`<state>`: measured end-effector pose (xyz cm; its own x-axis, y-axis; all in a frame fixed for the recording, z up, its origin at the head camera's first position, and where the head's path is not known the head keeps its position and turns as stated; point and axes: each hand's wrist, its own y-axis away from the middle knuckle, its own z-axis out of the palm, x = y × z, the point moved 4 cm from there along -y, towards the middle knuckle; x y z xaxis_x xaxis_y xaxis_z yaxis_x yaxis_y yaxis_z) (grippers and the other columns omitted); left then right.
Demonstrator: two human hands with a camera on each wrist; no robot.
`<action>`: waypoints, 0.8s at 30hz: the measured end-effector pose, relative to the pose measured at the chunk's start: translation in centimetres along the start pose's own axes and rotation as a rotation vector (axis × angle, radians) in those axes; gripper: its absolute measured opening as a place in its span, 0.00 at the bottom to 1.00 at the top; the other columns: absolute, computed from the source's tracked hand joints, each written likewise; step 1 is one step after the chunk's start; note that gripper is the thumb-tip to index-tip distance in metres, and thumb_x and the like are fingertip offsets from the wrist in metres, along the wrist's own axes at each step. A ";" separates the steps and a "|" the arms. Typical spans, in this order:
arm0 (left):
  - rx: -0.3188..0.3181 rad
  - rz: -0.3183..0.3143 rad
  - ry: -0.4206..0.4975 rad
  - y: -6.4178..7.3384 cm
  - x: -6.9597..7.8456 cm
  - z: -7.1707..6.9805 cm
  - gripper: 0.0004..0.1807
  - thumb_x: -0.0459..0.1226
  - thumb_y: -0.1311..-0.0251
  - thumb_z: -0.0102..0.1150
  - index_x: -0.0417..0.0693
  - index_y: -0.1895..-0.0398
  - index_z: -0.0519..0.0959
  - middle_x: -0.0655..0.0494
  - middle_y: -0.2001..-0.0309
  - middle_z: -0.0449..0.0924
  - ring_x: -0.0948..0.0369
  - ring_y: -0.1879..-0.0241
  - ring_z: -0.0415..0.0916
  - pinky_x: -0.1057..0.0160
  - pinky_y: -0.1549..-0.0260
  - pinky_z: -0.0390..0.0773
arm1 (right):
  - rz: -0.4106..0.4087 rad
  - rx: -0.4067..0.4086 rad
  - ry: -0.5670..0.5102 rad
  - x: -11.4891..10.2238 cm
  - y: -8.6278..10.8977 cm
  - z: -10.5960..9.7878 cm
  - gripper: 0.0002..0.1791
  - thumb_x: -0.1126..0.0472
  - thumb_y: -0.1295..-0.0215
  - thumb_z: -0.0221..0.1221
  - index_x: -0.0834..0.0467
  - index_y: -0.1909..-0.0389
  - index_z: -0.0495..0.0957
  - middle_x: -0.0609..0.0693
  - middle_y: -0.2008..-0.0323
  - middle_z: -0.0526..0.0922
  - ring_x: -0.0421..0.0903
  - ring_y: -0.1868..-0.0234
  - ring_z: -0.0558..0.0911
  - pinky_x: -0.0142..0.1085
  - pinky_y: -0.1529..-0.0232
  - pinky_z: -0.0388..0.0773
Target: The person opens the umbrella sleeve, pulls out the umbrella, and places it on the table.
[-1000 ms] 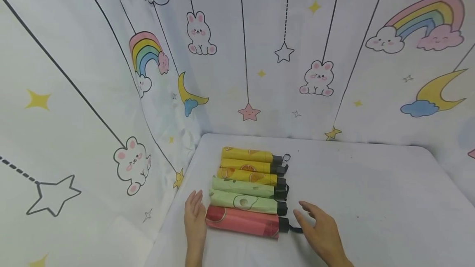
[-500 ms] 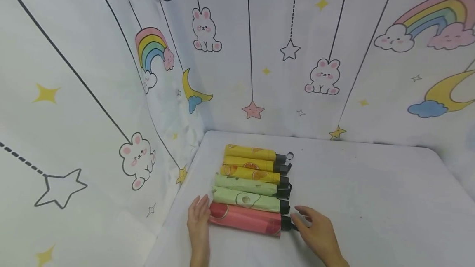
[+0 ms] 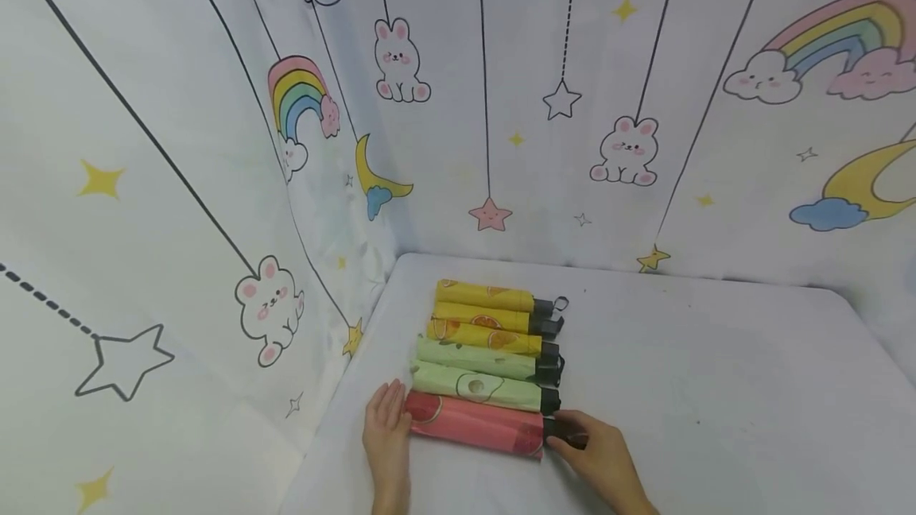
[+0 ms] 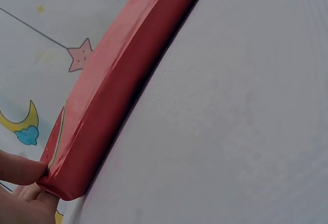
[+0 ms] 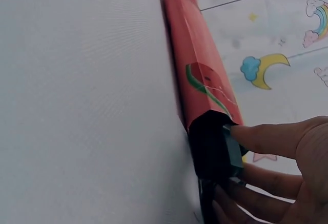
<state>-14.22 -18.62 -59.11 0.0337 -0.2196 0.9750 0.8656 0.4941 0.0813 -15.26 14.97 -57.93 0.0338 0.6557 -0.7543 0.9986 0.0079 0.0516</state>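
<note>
A red folding umbrella [image 3: 479, 425] with a watermelon print lies nearest the person, at the front of a row. My left hand [image 3: 386, 427] is at its left end; in the left wrist view the thumb [image 4: 23, 168] presses on the sleeve's corner, with fingers against the end below it. At the other end my right hand [image 3: 597, 451] pinches the black handle [image 5: 212, 147], thumb and fingers on opposite sides. Part of the handle and its strap is hidden by that hand. Directly behind lies a pale green umbrella [image 3: 447, 380] with an avocado print.
Behind it are another green umbrella [image 3: 472, 358] and yellow orange-print umbrellas [image 3: 472, 294], side by side with handles to the right. All lie on a white-covered table [image 3: 716, 372]. A white printed curtain [image 3: 529, 173] stands behind and on the left.
My right hand has moved left onto the red umbrella's handle and taken hold of it. My left hand has come against its left end. The head view has shifted slightly; the umbrellas stay in their row.
</note>
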 end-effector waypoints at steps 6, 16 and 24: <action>-0.004 0.020 0.040 0.2 -0.1 -0.2 0.37 0.15 0.34 0.46 0.34 0.21 0.56 0.36 0.24 0.63 0.45 0.25 0.63 0.68 0.36 0.72 | -0.036 -0.005 0.027 0.2 -0.1 0.4 0.24 0.59 0.49 0.80 0.53 0.49 0.87 0.50 0.54 0.90 0.42 0.61 0.88 0.44 0.56 0.87; 0.009 0.001 0.070 -0.2 -0.6 -0.5 0.37 0.15 0.33 0.44 0.37 0.21 0.56 0.40 0.23 0.63 0.48 0.24 0.63 0.69 0.35 0.72 | -0.130 -0.008 0.070 0.6 -0.5 0.8 0.23 0.55 0.47 0.80 0.49 0.49 0.87 0.45 0.51 0.88 0.47 0.49 0.86 0.47 0.45 0.83; 0.022 -0.010 0.078 -0.3 -0.9 -0.4 0.40 0.14 0.34 0.45 0.40 0.19 0.54 0.42 0.20 0.58 0.47 0.24 0.63 0.67 0.36 0.73 | -0.135 -0.025 0.095 0.8 -0.6 0.6 0.22 0.51 0.46 0.78 0.48 0.50 0.87 0.49 0.50 0.89 0.56 0.43 0.84 0.57 0.38 0.78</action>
<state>-14.29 -18.89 -60.07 0.0649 -0.2891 0.9551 0.8547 0.5100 0.0963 -15.77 15.00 -58.94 -0.1059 0.7160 -0.6900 0.9925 0.1191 -0.0288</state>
